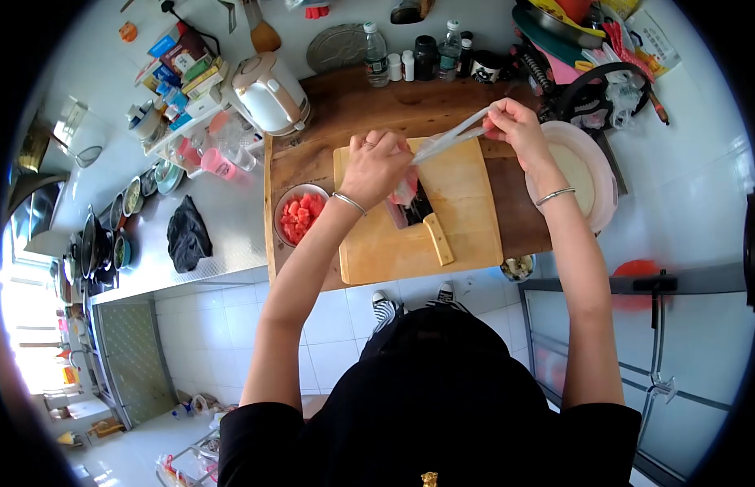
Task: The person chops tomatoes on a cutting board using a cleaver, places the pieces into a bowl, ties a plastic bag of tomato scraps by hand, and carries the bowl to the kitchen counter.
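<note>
A clear plastic bag (446, 144) is stretched between my two hands above the wooden cutting board (471, 191). My left hand (377, 168) is closed on the bag's left end, and a pinkish-red piece (404, 188) that looks like raw meat shows just below it. With its fingers pinched, my right hand (514, 128) grips the bag's other end, higher and to the right. Beneath the pink piece a cleaver (438, 240) lies on the board, its light wooden handle pointing toward me and part of its blade covered. Left of the board stands a bowl of cut red chunks (301, 217).
A white electric kettle (272, 93) stands at the back left. Bottles (376, 57) and jars (426, 58) line the wall. At the right is a large pale basin (574, 174). A black plastic bag (188, 235) lies on the metal counter (231, 235).
</note>
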Motion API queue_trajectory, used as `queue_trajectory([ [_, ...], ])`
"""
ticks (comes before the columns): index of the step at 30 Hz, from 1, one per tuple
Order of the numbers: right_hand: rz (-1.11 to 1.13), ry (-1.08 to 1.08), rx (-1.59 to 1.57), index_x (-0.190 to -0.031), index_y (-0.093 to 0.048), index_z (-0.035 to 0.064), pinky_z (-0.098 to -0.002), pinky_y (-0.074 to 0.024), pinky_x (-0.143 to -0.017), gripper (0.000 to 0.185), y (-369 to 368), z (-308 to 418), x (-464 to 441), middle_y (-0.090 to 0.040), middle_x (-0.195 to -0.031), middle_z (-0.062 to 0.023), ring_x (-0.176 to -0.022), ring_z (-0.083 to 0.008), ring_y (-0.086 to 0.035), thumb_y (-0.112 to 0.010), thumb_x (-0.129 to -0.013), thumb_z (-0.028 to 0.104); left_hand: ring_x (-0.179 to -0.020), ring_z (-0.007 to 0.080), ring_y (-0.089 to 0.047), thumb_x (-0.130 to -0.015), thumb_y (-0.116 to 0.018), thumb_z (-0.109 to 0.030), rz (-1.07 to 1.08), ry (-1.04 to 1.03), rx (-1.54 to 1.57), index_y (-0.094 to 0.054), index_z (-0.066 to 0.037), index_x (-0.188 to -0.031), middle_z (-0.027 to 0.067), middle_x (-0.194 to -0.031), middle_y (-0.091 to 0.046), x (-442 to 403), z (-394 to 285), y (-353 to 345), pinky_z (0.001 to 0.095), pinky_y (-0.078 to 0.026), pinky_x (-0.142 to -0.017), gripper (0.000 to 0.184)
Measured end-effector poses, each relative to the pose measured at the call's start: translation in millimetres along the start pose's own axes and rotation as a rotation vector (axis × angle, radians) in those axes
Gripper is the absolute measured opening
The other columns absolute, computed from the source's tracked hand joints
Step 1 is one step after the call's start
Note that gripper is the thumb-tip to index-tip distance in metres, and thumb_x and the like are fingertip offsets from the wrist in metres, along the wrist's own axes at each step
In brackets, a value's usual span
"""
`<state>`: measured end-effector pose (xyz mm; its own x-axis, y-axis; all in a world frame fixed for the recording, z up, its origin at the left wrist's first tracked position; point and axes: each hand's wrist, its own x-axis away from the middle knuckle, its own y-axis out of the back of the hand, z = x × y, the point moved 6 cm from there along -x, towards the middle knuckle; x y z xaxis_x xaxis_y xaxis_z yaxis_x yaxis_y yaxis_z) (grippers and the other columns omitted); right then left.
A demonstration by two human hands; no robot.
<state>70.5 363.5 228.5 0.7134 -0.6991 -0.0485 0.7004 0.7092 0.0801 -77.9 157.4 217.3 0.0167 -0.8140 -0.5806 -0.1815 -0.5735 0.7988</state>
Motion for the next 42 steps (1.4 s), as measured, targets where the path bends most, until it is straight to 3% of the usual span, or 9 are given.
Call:
queue_trajectory([
  [4, -0.06, 0.12, 0.123, -0.094, -0.061, 0.0075, -0.0265, -0.0524, -0.068, 0.01, 15, -13, 1, -0.065, -0.081, -0.0016, -0.077, -0.0108, -0.064, -0.057, -0.095, 0.016, -0.085, 0.0228, -0.058, -0.07, -0.067, -0.01, 0.001, -0.123, -0.03, -0.066, -0.012, -0.088, -0.0012, -0.086, -0.058, -15, -6, 18, 0.0381, -0.049, -0.074, 0.019],
  [8, -0.261, 0.545, 0.758, -0.093, -0.059, 0.0064, -0.0322, -0.049, -0.061, 0.007, 15, 12, 18, -0.063, -0.074, -0.0048, -0.069, -0.0179, -0.063, -0.057, -0.093, 0.013, -0.074, 0.0229, -0.061, -0.071, -0.071, -0.01, -0.08, -0.075, 0.169, -0.07, -0.012, -0.093, 0.0019, -0.078, -0.059, -20, -6, 33, 0.0359, -0.052, -0.061, 0.022],
  [10, -0.323, 0.655, 0.889, -0.088, -0.057, 0.0094, -0.0413, -0.0484, -0.058, 0.007, 12, 18, 25, -0.063, -0.074, -0.0088, -0.07, -0.0312, -0.062, -0.057, -0.091, 0.016, -0.073, 0.0228, -0.062, -0.073, -0.071, -0.01, -0.071, -0.086, 0.174, -0.071, -0.012, -0.094, 0.0018, -0.079, -0.06, -22, -12, 38, 0.0357, -0.052, -0.061, 0.021],
  [17, -0.312, 0.675, 0.796, -0.091, -0.056, 0.0095, -0.0396, -0.0495, -0.06, 0.009, -2, 4, 19, -0.062, -0.076, -0.0096, -0.07, -0.03, -0.063, -0.054, -0.093, 0.018, -0.077, 0.0184, -0.062, -0.077, -0.07, 0.0, 0.043, 0.126, 0.602, -0.071, -0.001, -0.091, 0.008, -0.084, -0.063, -34, -43, 53, 0.0301, -0.049, -0.067, 0.014],
  [22, 0.034, 0.263, -0.34, -0.093, -0.057, 0.0085, -0.0305, -0.0498, -0.06, 0.013, -84, -70, 22, -0.059, -0.075, -0.0018, -0.069, -0.0159, -0.061, -0.048, -0.095, 0.018, -0.071, 0.0163, -0.061, -0.078, -0.071, -0.004, -0.149, 0.31, 0.812, -0.071, 0.0, -0.089, 0.0086, -0.085, -0.064, -46, -48, 14, 0.0275, -0.048, -0.062, 0.012],
  [25, 0.123, -0.269, -0.341, -0.087, -0.055, 0.0074, -0.0301, -0.0468, -0.054, 0.017, -163, -121, 61, -0.058, -0.072, 0.0, -0.066, -0.0147, -0.058, -0.047, -0.095, 0.021, -0.071, 0.0171, -0.061, -0.078, -0.072, -0.004, -0.272, 0.41, 0.76, -0.07, 0.001, -0.09, 0.0086, -0.083, -0.064, -42, -28, -12, 0.0274, -0.048, -0.063, 0.013],
  [28, 0.153, -0.334, -0.475, -0.083, -0.055, 0.0059, -0.0348, -0.0443, -0.049, 0.021, -192, -145, 102, -0.056, -0.065, -0.0049, -0.059, -0.017, -0.055, -0.05, -0.092, 0.024, -0.07, 0.0187, -0.061, -0.079, -0.074, -0.012, -0.18, 0.559, 0.628, -0.071, -0.001, -0.089, 0.0101, -0.082, -0.063, -17, 8, -37, 0.0298, -0.049, -0.065, 0.016],
  [34, -0.056, 0.257, 0.53, -0.077, -0.055, 0.0068, -0.0442, -0.0461, -0.051, 0.013, -107, -42, 129, -0.058, -0.062, -0.0144, -0.059, -0.0356, -0.06, -0.056, -0.084, 0.018, -0.075, 0.014, -0.062, -0.081, -0.073, -0.014, 0.032, 0.668, 0.736, -0.07, 0.001, -0.087, 0.0069, -0.09, -0.066, 40, 40, -44, 0.0281, -0.05, -0.069, 0.016],
  [42, -0.115, 0.519, 0.694, -0.077, -0.054, 0.0067, -0.0387, -0.0447, -0.05, 0.009, -40, -30, 90, -0.058, -0.066, -0.0112, -0.058, -0.0316, -0.058, -0.059, -0.082, 0.012, -0.087, 0.012, -0.056, -0.094, -0.053, -0.011, 0.15, 0.56, 1.324, -0.064, 0.002, -0.091, 0.0027, -0.093, -0.059, 51, -19, -20, 0.0243, -0.044, -0.076, 0.018],
])
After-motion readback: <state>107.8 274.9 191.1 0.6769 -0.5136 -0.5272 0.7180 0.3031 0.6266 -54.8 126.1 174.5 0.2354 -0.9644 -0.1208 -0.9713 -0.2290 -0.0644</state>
